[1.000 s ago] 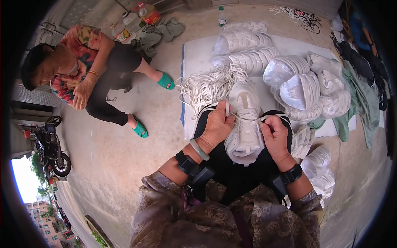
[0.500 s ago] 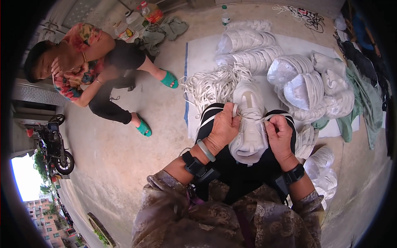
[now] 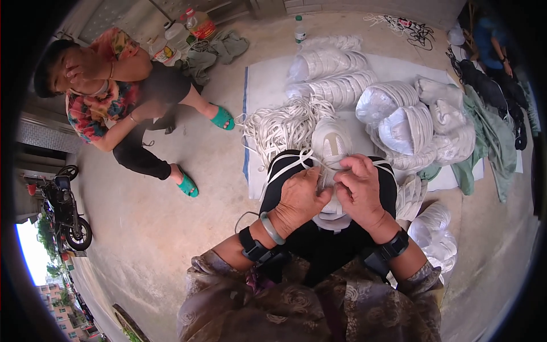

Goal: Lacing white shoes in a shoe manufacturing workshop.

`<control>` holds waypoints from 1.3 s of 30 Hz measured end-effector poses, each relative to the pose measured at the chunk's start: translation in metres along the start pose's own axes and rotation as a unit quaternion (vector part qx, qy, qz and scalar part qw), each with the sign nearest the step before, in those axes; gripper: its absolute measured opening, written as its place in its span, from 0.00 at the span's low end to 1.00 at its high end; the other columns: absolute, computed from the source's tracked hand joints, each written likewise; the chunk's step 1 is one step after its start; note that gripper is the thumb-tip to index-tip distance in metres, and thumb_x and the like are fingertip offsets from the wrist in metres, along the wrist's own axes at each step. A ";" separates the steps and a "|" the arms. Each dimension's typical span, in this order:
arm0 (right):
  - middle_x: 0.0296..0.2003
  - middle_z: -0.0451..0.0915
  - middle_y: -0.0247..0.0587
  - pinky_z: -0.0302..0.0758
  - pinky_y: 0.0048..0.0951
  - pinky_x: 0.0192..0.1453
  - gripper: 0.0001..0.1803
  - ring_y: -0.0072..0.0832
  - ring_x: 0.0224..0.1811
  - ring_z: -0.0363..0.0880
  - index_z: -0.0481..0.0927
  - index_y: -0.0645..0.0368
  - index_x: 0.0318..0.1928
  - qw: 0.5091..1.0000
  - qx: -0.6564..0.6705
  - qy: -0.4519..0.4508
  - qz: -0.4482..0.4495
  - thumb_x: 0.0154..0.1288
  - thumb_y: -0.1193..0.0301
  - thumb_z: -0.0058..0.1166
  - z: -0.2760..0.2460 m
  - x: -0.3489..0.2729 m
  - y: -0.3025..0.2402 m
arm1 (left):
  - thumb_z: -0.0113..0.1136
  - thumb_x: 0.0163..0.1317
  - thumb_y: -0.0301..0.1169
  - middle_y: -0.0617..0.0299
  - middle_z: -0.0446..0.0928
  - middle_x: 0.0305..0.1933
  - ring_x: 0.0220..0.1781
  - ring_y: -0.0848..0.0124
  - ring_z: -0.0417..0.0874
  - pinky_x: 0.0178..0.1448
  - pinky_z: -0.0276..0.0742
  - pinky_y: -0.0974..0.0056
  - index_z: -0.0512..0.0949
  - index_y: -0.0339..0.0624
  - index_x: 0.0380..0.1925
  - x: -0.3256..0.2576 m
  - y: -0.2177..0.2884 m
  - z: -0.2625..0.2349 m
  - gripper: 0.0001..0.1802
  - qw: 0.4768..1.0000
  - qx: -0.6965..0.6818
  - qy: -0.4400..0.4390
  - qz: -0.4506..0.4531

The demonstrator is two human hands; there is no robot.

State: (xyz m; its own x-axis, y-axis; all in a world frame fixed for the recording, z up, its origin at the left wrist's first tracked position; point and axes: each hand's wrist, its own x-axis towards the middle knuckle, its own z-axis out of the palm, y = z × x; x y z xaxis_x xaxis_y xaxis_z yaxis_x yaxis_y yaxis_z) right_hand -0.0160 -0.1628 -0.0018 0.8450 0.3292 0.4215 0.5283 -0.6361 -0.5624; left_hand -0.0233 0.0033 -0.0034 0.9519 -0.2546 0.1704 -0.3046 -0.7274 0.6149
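Observation:
A white sneaker (image 3: 331,142) lies across my lap, its toe pointing away from me and its heel toward me. Both my hands are over its lacing area and hide most of the tongue and eyelets. My left hand (image 3: 302,196) is closed at the left side of the shoe, pinching the white shoelace (image 3: 306,155), which makes a loop just above it. My right hand (image 3: 362,191) bends over the right eyelets, its fingers curled on the lace. Loose lace ends trail over both my black-clad knees. The exact fingertip grips are partly hidden.
A heap of loose white laces (image 3: 285,128) lies beyond my left knee on a white sheet (image 3: 342,118). Bundled white laces (image 3: 393,105) sit to its right. A person in green slippers (image 3: 222,117) sits at the left. Green cloth (image 3: 493,154) lies at the right.
My hands have come together over the shoe's lacing, from being apart at its two sides. The right hand moved left, and a lace loop now stands above the left hand.

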 end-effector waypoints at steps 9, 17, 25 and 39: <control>0.45 0.71 0.40 0.57 0.49 0.57 0.11 0.40 0.57 0.63 0.76 0.60 0.28 0.994 -0.101 -0.031 -0.008 0.39 0.72 0.58 0.020 0.012 -0.010 | 0.57 0.51 0.22 0.59 0.76 0.29 0.30 0.74 0.77 0.35 0.74 0.69 0.76 0.33 0.40 -0.007 -0.026 0.009 0.13 0.965 -0.242 -0.011 -0.096; 0.44 0.71 0.40 0.49 0.61 0.61 0.08 0.39 0.58 0.62 0.78 0.61 0.28 0.982 -0.172 -0.074 -0.006 0.45 0.72 0.54 0.028 0.016 -0.018 | 0.53 0.49 0.21 0.51 0.78 0.26 0.26 0.64 0.80 0.33 0.75 0.65 0.78 0.33 0.32 -0.005 -0.039 0.021 0.09 0.954 -0.293 0.029 -0.065; 0.45 0.70 0.48 0.46 0.64 0.63 0.11 0.42 0.60 0.60 0.77 0.65 0.30 0.962 -0.255 -0.101 -0.010 0.44 0.72 0.53 0.003 0.006 -0.033 | 0.52 0.50 0.27 0.49 0.76 0.27 0.30 0.53 0.79 0.36 0.76 0.58 0.78 0.37 0.33 -0.004 -0.012 0.011 0.11 0.990 -0.130 0.040 -0.021; 0.30 0.73 0.45 0.69 0.46 0.40 0.05 0.45 0.37 0.72 0.71 0.57 0.26 0.868 -0.314 -0.148 0.355 0.54 0.71 0.51 -0.164 -0.361 0.168 | 0.55 0.52 0.28 0.52 0.74 0.26 0.27 0.54 0.77 0.33 0.74 0.55 0.76 0.36 0.37 -0.006 0.002 0.004 0.12 0.999 0.002 0.015 0.051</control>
State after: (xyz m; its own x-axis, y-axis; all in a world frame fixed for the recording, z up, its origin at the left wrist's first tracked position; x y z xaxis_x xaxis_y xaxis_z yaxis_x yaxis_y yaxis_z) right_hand -0.2461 -0.5028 -0.1313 0.9723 -0.1960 -0.1271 -0.2056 -0.9763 -0.0673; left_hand -0.0299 0.0009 -0.0066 0.9168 -0.3073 0.2551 -0.3994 -0.7014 0.5904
